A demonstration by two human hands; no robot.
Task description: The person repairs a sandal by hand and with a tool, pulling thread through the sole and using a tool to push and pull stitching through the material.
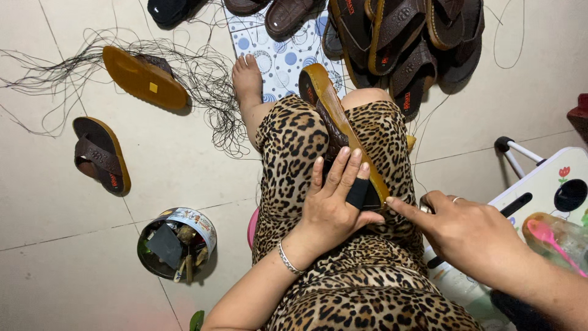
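Head view. We see a sandal lying lengthwise along the lap, its tan sole edge up and its toe toward 12 o'clock, resting on the leopard-print cloth. The left hand presses flat on the heel end, fingers spread over the dark strap, a black guard on one finger; its grip is a clamp on the sandal, not a full wrap. The right hand comes in from 3 o'clock with the forefinger touching the sole edge near the heel; we cannot tell whether its grip is closed on a needle or thread. We judge the sandal light, the sole firm but flexible, the strap softer, neither slippery nor fragile; the sole edge and heel give the surest hold. At 9 o'clock, on the floor, lie two more sandals among loose black thread; a round tin sits at 7 o'clock, and a heap of sandals at 1 o'clock.
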